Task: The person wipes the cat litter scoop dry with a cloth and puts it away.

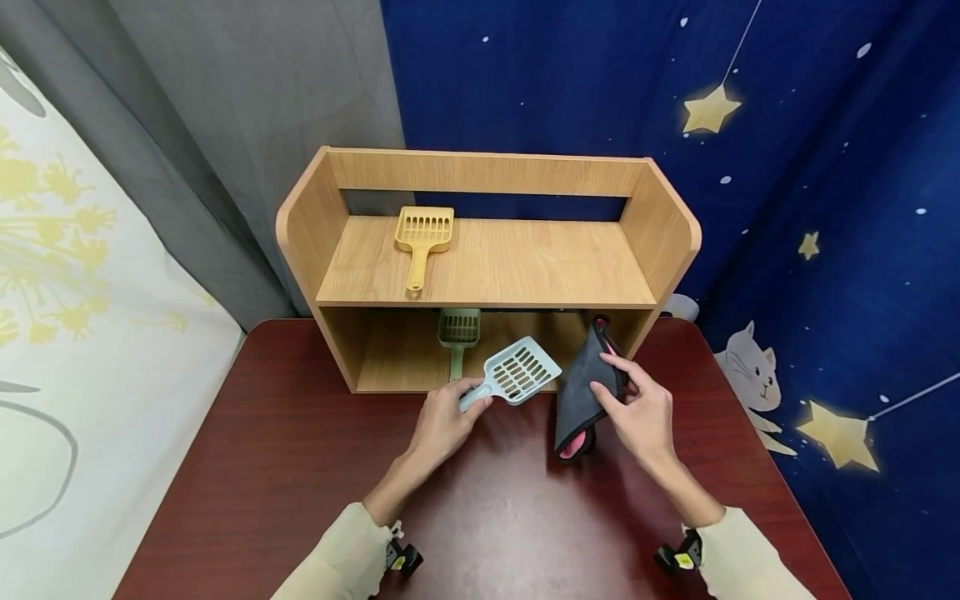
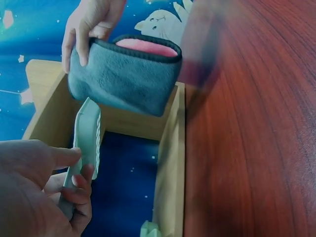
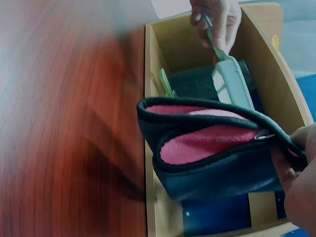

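Note:
My left hand point(image 1: 444, 423) grips the handle of a pale blue litter scoop point(image 1: 492, 388), its slotted head pointing right and up in the head view. With thumb and fingers, my right hand point(image 1: 643, 417) pinches a folded grey cloth point(image 1: 577, 393) that has a pink inner side and black edging. The cloth is held up in front of the shelf's lower right part. In the left wrist view the scoop point(image 2: 88, 129) is seen edge-on, just below the cloth point(image 2: 126, 76). Folded layers of the cloth point(image 3: 222, 180) face the right wrist camera.
A two-tier wooden shelf point(image 1: 510, 267) stands at the back of the dark red table point(image 1: 300, 467). On its upper tier lies a yellow litter scoop point(image 1: 420, 247); a green litter scoop point(image 1: 457, 357) is on the lower tier. Curtains point(image 1: 525, 75) hang behind.

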The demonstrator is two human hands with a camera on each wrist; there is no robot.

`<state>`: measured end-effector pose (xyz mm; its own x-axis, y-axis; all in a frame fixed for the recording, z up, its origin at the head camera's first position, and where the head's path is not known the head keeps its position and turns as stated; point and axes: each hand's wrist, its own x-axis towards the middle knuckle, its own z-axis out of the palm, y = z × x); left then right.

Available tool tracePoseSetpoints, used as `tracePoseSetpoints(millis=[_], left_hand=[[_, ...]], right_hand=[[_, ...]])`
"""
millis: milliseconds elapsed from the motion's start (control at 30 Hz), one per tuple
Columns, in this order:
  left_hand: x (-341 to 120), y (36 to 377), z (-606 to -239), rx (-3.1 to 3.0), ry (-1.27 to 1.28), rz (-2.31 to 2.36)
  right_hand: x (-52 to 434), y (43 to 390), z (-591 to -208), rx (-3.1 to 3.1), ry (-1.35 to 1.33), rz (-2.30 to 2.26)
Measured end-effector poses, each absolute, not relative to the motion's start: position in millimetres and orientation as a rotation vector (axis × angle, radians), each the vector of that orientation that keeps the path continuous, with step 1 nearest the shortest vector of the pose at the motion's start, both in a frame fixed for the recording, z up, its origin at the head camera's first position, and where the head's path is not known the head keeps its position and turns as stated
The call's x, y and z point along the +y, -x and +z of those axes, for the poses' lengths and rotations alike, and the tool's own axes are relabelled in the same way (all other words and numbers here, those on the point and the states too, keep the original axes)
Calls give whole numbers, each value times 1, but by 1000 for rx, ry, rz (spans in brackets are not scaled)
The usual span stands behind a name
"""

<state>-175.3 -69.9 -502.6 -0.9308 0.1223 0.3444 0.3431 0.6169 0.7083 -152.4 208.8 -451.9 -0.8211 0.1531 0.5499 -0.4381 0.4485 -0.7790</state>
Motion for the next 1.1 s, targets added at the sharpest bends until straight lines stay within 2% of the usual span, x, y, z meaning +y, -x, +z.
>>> tracePoseSetpoints(millis=[633, 1100], left_hand=[[-44, 211, -543, -2572, 271, -1440], [-26, 235, -557, -2600, 186, -1524]], right_hand=[[267, 148, -451, -2294, -507, 1148], [338, 159, -492, -2333, -550, 1026]])
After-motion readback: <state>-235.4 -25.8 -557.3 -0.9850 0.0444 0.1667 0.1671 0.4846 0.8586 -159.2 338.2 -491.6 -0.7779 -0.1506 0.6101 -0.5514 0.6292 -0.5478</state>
